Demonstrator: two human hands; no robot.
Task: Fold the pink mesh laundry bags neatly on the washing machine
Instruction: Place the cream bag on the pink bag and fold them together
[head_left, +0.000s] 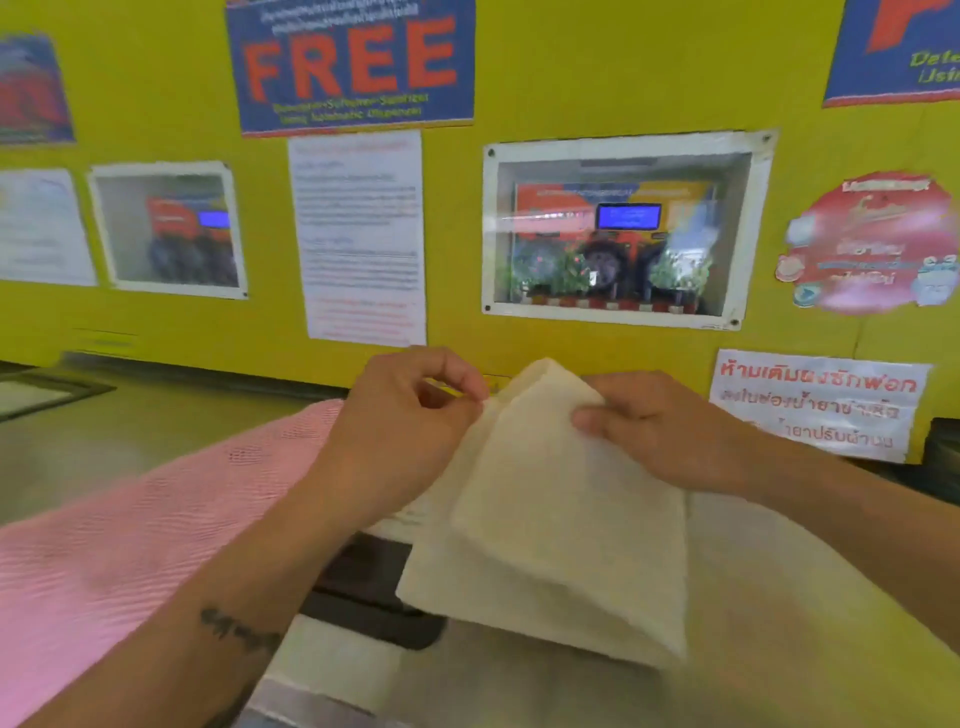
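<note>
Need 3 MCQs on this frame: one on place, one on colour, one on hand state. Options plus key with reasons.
1. Where does the pink mesh bag lie?
A. left of the hands
B. right of the hands
C. hung on the wall

2. What colour is the cloth being held?
A. pink
B. cream
C. blue

3. How does the right hand stand?
A. flat on the machine
B. pinching the cloth's upper edge
C. hanging idle

Key:
1 A, it stretches under the left forearm toward the left edge.
2 B, the lifted piece is pale cream against the yellow wall.
3 B, its thumb and fingers close on the cloth, with the left hand pinching beside it.
</note>
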